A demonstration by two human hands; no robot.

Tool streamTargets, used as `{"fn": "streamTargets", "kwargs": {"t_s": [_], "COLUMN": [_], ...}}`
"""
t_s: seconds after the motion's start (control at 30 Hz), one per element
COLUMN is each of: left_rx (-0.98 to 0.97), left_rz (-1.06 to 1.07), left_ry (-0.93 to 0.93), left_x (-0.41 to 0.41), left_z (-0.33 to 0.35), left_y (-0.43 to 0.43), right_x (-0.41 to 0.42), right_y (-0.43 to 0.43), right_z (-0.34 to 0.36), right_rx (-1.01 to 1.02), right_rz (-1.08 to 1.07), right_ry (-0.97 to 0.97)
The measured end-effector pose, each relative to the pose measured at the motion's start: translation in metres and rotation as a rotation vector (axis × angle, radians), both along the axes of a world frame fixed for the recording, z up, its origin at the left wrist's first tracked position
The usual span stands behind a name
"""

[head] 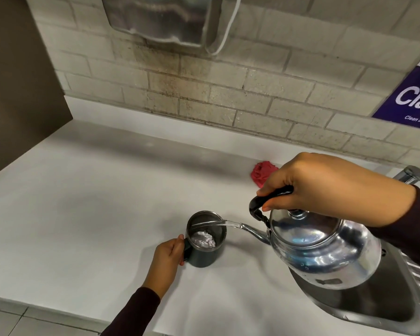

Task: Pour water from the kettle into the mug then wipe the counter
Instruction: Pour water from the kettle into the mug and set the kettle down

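A dark metal mug (205,248) stands on the white counter (87,214), and my left hand (169,257) grips its handle on the left side. My right hand (325,187) holds the black handle of a shiny steel kettle (320,248), which is tilted to the left above the counter and the sink's edge. A clear stream of water (218,223) runs from the spout into the mug, where water froths at the bottom. A crumpled red cloth (261,172) lies on the counter by the wall, partly behind my right hand.
A steel sink (364,309) is set into the counter at the right, with a tap (410,175) behind it. A tiled wall carries a metal dispenser (160,18) overhead and a purple sign (415,98). A brown panel (17,81) closes the left side.
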State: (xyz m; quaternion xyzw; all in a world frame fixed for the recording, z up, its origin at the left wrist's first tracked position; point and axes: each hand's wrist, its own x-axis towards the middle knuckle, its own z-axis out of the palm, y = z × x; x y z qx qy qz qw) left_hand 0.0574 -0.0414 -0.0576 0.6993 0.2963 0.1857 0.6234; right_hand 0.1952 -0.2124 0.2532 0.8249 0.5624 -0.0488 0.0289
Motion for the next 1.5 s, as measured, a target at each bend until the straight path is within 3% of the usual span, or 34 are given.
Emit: {"fn": "streamTargets", "kwargs": {"t_s": [1.1,1.33,1.5], "left_rx": [0.015,0.007,0.004], "left_rz": [-0.022,-0.028,-0.024], "left_ry": [-0.005,0.001,-0.007], "left_x": [-0.001,-0.001,-0.002], "left_z": [0.004,0.005,0.005], "left_y": [0.000,0.001,0.003], "right_x": [0.001,0.000,0.003], "right_y": [0.010,-0.010,-0.051], "right_z": [-0.001,-0.006,-0.026], "right_rx": [0.034,0.125,0.325], "right_rz": [0.040,-0.055,-0.228], "right_ry": [-0.056,0.053,0.226]}}
